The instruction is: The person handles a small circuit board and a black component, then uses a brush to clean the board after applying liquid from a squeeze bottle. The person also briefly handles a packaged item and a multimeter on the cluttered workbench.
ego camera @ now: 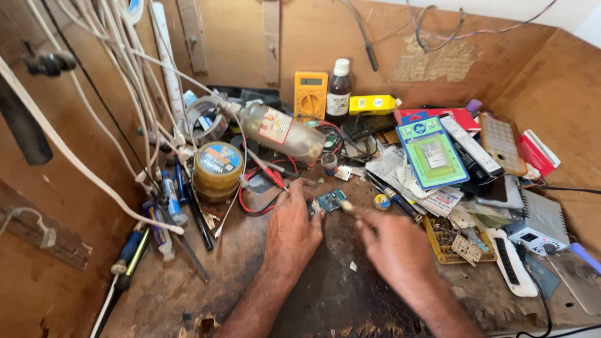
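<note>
My left hand rests on the dark worn bench and pinches the near edge of a small blue-green circuit board. My right hand is closed around a thin tool whose pale tip touches the board's right side. Most of the tool is hidden inside my fingers, so I cannot tell what kind it is. Red and black probe leads lie just left of the board.
A yellow multimeter, a dark bottle and a tipped clear plastic bottle stand behind. A round tin and screwdrivers lie left, under white cables. Packets, phones, remotes and a yellow parts tray crowd the right.
</note>
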